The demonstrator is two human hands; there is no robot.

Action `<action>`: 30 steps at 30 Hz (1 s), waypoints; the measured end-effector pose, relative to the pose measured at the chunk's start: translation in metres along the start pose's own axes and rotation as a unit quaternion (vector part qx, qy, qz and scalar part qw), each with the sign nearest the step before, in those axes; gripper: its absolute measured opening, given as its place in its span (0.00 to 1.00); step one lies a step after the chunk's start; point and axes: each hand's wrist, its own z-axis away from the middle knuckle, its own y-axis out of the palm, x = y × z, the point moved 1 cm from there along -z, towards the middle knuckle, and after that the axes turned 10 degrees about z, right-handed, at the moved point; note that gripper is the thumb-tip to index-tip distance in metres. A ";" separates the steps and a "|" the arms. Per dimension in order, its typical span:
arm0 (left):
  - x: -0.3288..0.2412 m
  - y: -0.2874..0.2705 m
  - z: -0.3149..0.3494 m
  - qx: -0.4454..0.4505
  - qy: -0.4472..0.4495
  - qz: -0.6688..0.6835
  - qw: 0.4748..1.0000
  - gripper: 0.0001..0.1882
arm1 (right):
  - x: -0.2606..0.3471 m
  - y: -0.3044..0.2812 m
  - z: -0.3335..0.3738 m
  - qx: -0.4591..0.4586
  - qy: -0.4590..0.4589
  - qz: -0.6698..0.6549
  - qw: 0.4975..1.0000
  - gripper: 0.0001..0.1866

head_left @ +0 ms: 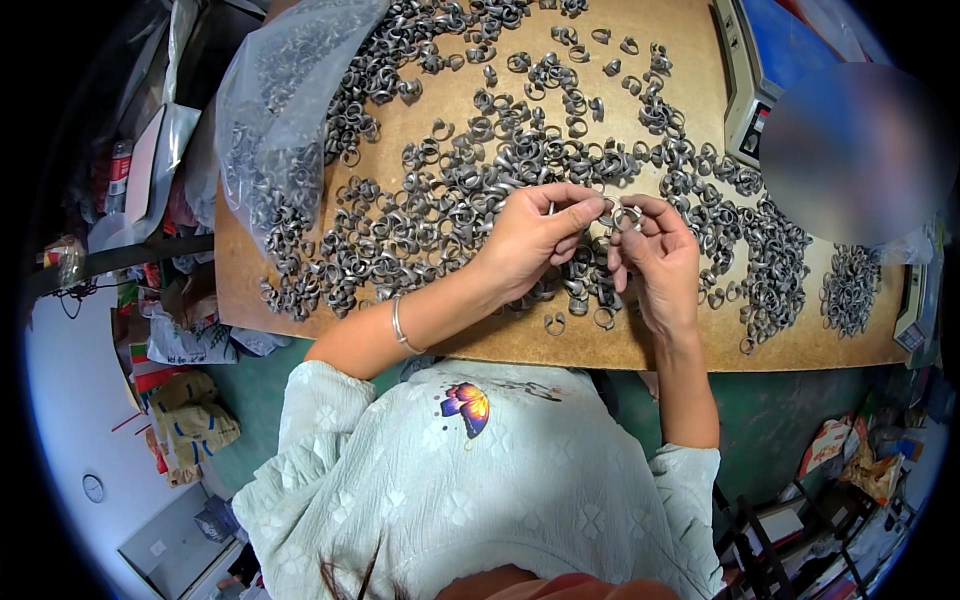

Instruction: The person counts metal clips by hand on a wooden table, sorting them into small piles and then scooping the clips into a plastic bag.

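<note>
Over the near middle of a brown board table [480, 345], both my hands meet above many loose grey metal rings [470, 180]. My right hand [658, 262] pinches one metal ring [627, 216] between thumb and fingers. Just beside that ring, my left hand [540, 240] has its thumb and forefinger pressed together; what lies between these tips is too small to make out. A few single rings, such as one ring [604, 319], lie near the table edge below my hands.
A clear plastic bag [285, 110] of rings lies at the left, spilling onto the board. Separate ring heaps [775, 275] and a small pile [851, 290] sit to the right. A blue-topped device [785, 50] stands far right, partly behind a blurred patch.
</note>
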 end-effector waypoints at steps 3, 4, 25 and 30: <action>0.000 -0.002 0.001 -0.003 -0.025 0.030 0.999 0.08 | 0.006 0.006 0.002 0.034 0.003 -0.010 0.999 0.15; 0.000 -0.002 0.001 -0.003 -0.033 0.040 0.999 0.08 | 0.008 0.004 0.003 0.041 0.007 -0.016 0.999 0.15; -0.006 0.013 0.038 0.045 0.023 -0.245 0.968 0.06 | 0.015 -0.004 0.027 0.059 -0.197 0.253 0.945 0.07; -0.001 0.016 0.039 0.041 0.049 -0.258 0.964 0.06 | 0.025 -0.002 0.037 0.030 -0.172 0.324 0.930 0.06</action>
